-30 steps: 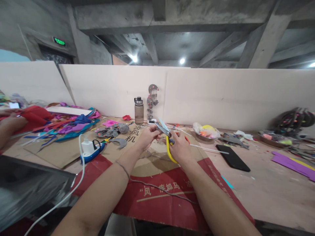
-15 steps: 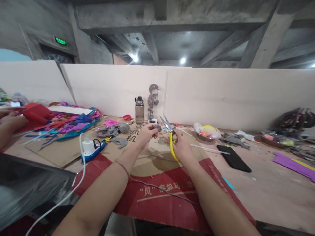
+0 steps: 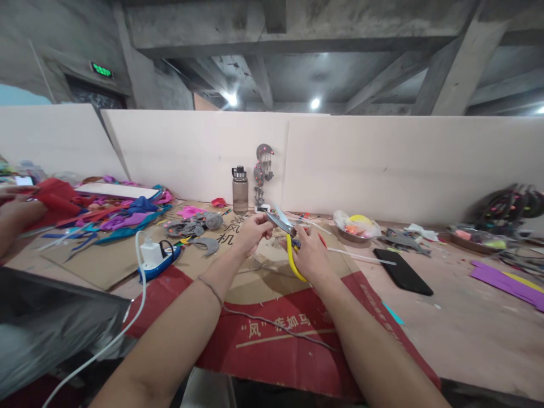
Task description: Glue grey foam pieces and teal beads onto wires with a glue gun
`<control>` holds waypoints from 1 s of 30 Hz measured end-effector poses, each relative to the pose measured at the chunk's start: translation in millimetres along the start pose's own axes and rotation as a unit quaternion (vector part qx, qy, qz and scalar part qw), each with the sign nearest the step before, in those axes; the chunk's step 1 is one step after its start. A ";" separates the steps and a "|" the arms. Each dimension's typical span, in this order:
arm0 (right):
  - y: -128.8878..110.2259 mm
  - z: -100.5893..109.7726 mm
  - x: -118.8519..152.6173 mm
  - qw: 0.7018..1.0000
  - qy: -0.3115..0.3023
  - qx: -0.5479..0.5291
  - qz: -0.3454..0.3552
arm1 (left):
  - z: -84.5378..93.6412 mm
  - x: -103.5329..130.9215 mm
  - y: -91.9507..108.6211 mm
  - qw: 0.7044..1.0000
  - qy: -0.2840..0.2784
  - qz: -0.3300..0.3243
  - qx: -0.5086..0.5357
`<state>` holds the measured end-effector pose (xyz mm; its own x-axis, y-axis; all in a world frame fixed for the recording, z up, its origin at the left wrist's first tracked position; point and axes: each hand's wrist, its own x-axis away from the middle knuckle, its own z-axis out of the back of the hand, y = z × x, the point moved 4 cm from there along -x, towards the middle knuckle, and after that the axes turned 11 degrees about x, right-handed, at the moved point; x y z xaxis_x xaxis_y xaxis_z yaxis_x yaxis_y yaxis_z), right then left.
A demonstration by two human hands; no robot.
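My right hand [image 3: 312, 252] grips a pair of scissors [image 3: 292, 252] with yellow and red handles. Their parted metal blades point up and left, reaching the fingertips of my left hand [image 3: 256, 231]. Those fingers are pinched together; in the earlier frame a small grey felt piece shows between them, and now the blades largely cover it. A grey yarn [image 3: 280, 327] trails from my left forearm across the red part of the cardboard [image 3: 272, 357]. Left of my left hand lie grey felt pieces [image 3: 191, 225], a grey yarn ball [image 3: 213, 221] and a grey felt crescent [image 3: 205, 245].
A water bottle [image 3: 240, 191] stands at the back beside a hanging grey moon ornament [image 3: 259, 170]. To the right are a black phone [image 3: 403, 272] and a bowl [image 3: 355, 233]. A power strip [image 3: 159, 263] sits left. Another person's hand [image 3: 21, 212] holds red felt [image 3: 57, 201].
My right hand has brought the scissors left and slightly down, so the blades now meet my left fingertips. The left hand stays nearly in place.
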<state>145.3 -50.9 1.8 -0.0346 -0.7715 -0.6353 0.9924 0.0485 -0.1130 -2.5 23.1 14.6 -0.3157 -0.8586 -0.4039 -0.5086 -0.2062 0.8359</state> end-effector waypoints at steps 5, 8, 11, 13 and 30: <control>-0.1 -1.7 0.7 1.000 -0.003 0.004 0.004 | 0.3 0.1 -0.3 1.000 0.004 0.005 -0.009; 0.6 -4.0 0.5 1.000 -0.004 0.007 0.003 | 0.4 -0.4 -0.7 1.000 0.007 0.006 -0.017; 0.6 -5.3 -0.6 1.000 -0.014 0.007 0.005 | 1.1 -0.8 -0.9 1.000 0.009 0.008 -0.025; 0.0 -5.5 -1.5 1.000 -0.021 0.005 0.009 | 2.0 -1.2 -1.2 0.999 0.009 0.009 -0.033; -1.8 -0.3 -0.4 0.999 -0.033 0.037 0.009 | 5.4 -2.5 -1.0 0.999 0.005 0.005 -0.053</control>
<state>143.5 -50.4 2.0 -0.0104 -0.8111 -0.5848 0.9989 0.0181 -0.0428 -5.5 28.0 12.8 -0.3130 -0.8653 -0.3916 -0.4180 -0.2447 0.8749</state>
